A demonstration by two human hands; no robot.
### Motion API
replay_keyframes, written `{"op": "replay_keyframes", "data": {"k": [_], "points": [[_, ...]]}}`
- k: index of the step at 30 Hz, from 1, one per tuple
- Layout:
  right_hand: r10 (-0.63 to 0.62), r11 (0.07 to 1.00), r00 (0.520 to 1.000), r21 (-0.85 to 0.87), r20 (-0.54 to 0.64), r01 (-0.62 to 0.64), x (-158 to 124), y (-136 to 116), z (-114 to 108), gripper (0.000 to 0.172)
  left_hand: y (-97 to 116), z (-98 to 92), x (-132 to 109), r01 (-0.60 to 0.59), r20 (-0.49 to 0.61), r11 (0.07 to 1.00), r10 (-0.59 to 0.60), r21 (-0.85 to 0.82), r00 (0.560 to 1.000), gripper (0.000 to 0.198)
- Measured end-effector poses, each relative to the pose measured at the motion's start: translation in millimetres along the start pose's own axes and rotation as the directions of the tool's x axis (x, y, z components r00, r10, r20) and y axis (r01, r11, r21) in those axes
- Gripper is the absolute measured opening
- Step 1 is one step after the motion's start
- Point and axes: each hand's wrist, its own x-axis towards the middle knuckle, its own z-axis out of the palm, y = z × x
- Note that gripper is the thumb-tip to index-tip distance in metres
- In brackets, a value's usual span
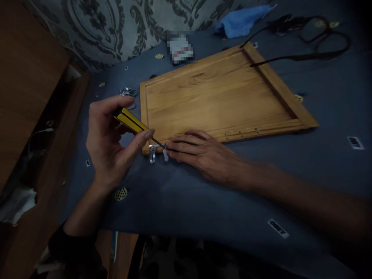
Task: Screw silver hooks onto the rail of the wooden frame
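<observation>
A yellow-handled screwdriver is pinched by the left hand; its tip is held at metal hooks on the near edge of a wooden board; beside it, the right hand is laid flat, fingers slightly spread.

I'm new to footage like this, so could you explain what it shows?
There is no machine: this single picture comes from a camera worn on the person's head, looking forward and down. The bare left hand holds a yellow-and-black-handled tool, its thin tip beside small silver metal brackets. They sit at the near edge of a brown wooden framed panel, where the bare right hand rests. The panel lies on a dark blue patterned surface; beyond it are a pixelated pale pack and a crumpled bright blue cloth.
</observation>
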Motion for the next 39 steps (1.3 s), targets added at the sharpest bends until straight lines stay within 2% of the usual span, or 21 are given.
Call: {"op": "replay_keyframes", "data": {"k": [7, 10, 14, 21, 25, 29, 33, 36, 39], "points": [[-0.006, 1.0, 1.0, -0.005, -0.029, 0.006, -2, 1, 3, 0.055, -3, -1.2, 4, 0.045, 0.035, 0.988, -0.04, -0.145, 0.999, 0.053], [-0.015, 1.0, 0.999, -0.017, -0.033, 0.015, -2, 2, 4, 0.055, -8, -3.8, 4, 0.071, 0.091, 0.979, -0.054, -0.193, 0.994, 0.051], [-0.02, 0.999, 0.999, -0.025, -0.031, 0.019, -2, 2, 3, 0.056, -14, -6.5, 2, 0.023, 0.16, 0.982, 0.008, -0.189, 0.987, 0.058], [-0.015, 1.0, 1.0, -0.008, -0.025, 0.015, -1, 0, 1, 0.054, -3, -2.1, 1, 0.034, 0.105, 0.996, -0.026, -0.078, 0.994, 0.049], [0.004, 1.0, 1.0, 0.008, -0.01, -0.004, 0, -1, -1, 0.057, 1, 0.2, 3, 0.048, 0.053, 0.993, -0.043, -0.105, 0.998, 0.051], [0.004, 1.0, 1.0, -0.003, 0.005, -0.004, 0, -1, -2, 0.057, 0, 2.3, 3, 0.098, 0.112, 0.97, -0.074, -0.224, 0.991, 0.051], [-0.004, 1.0, 1.0, -0.002, 0.0, 0.004, -1, -1, -2, 0.055, 5, 3.1, 2, 0.135, 0.157, 0.963, -0.1, -0.232, 0.982, 0.047], [0.007, 1.0, 1.0, 0.018, 0.008, -0.007, -1, -1, -2, 0.058, 10, 2.3, 5, 0.153, 0.106, 0.963, -0.132, -0.223, 0.986, 0.041], [0.011, 0.999, 1.0, 0.031, 0.027, -0.012, -1, 0, -3, 0.06, 7, 0.8, 7, 0.06, 0.026, 0.973, -0.056, -0.221, 0.998, 0.043]]}}
